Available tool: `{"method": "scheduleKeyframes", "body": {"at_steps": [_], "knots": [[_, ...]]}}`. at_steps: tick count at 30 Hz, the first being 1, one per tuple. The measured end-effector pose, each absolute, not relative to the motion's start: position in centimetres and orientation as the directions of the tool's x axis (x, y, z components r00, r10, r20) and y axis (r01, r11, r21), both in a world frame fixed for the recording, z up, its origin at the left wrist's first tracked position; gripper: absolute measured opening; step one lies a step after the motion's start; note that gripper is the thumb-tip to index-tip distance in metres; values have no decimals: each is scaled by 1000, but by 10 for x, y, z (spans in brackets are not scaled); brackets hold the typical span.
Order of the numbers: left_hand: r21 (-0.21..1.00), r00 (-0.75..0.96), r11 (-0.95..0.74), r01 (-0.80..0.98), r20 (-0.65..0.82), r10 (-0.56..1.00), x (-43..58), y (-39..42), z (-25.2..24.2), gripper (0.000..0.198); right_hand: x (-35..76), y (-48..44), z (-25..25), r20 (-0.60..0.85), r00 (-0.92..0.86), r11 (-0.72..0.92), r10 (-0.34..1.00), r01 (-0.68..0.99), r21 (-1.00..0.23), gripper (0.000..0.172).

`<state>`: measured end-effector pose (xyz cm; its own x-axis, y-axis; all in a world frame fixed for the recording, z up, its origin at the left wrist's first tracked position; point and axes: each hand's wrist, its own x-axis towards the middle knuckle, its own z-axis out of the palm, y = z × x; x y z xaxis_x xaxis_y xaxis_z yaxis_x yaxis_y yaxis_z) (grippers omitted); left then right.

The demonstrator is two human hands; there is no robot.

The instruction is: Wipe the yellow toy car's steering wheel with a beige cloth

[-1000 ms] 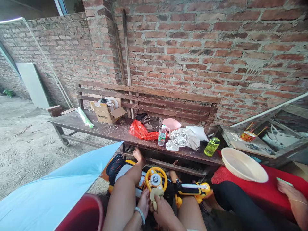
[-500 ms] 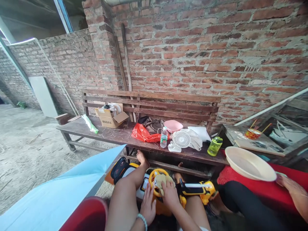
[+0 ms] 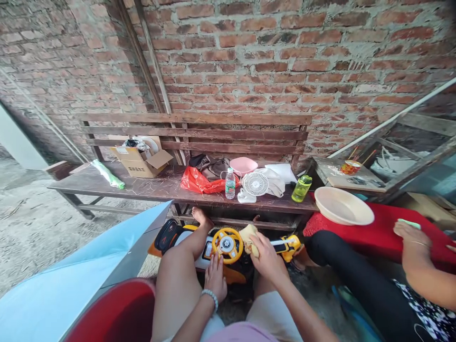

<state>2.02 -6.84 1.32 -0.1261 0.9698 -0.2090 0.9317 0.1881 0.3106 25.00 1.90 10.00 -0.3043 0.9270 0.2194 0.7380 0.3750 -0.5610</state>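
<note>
A yellow and black toy ride-on car (image 3: 185, 237) lies between my bare legs, its yellow steering wheel (image 3: 227, 245) facing up. My right hand (image 3: 265, 259) is closed on a beige cloth (image 3: 247, 233) pressed at the right rim of the wheel. Just below the wheel, my left hand (image 3: 215, 281), with a bead bracelet at the wrist, rests on the toy with its fingers flat and together.
A wooden bench (image 3: 149, 189) along the brick wall holds a cardboard box (image 3: 140, 161), red bag (image 3: 199, 182), water bottle (image 3: 230, 184), small white fan (image 3: 255, 185) and green bottle (image 3: 301, 188). At right another person's leg (image 3: 342, 266) and hand (image 3: 409, 237), a red basin (image 3: 384, 232) and cream bowl (image 3: 342, 206). Blue sheet (image 3: 71, 285) at left.
My right hand has carried the cloth from the wheel's lower rim up over it to its right side. My left hand stayed under the wheel. The camera has tilted down.
</note>
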Motion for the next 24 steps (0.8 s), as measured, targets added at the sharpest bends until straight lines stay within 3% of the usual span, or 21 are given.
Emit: {"method": "scheduleKeyframes", "body": {"at_steps": [6,8,13,18,21,24], "knots": [[374,-99,162,913,-181,979,10,-67,-1,88,277,79,61,77,-335,246,939,500,-830,59],[409,-88,148,901,-162,983,5,-67,-7,87,294,83,46,70,-364,251,929,477,-842,62],[478,-93,137,868,-115,989,2,-67,-20,82,353,84,26,31,-360,312,932,758,-573,59],[522,-111,128,843,-65,992,0,-66,-31,82,399,103,22,-4,-141,135,990,951,-277,59],[536,-120,134,834,-60,991,-1,-64,-35,82,397,113,25,-7,-68,65,998,969,-236,55],[536,-125,145,832,-73,989,3,-62,-31,80,369,114,33,-57,-71,47,996,938,-345,51]]}}
